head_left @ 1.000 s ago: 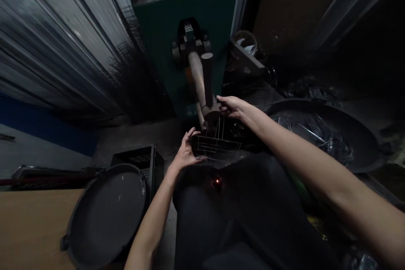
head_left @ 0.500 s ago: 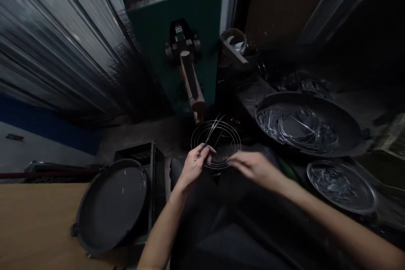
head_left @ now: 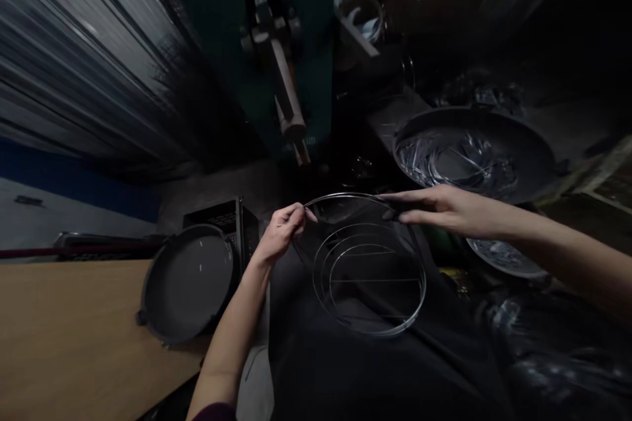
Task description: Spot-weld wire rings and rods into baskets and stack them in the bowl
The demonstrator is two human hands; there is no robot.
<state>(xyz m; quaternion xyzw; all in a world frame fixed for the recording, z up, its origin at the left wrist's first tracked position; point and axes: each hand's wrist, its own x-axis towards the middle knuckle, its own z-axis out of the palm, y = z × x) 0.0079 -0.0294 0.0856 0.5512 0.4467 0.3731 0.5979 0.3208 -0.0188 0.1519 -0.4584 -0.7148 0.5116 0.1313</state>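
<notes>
My left hand (head_left: 285,230) is closed on the left side of a thin metal wire ring (head_left: 340,195), pinching it between thumb and fingers. Across from it, my right hand (head_left: 437,208) has its fingers stretched along the ring's right side, the thumb below, and grips the wire. Under the ring, over the dark cloth on my lap (head_left: 345,368), hangs or lies a round wire rack (head_left: 419,309) of concentric hoops with straight cross wires. Whether ring and rack are joined is unclear in the dim light.
Ahead stands a green machine (head_left: 207,26) with a jutting electrode arm (head_left: 284,85). To the right are a large pan of wire rings (head_left: 533,151) and a smaller dish of metal pieces (head_left: 503,256). A round black pan (head_left: 187,289) sits at left beside a wooden board (head_left: 69,335).
Both hands have moved apart and now hold the wire ring nearer my body. The hoops have come down toward my lap, away from the machine arm. The view has tilted downward.
</notes>
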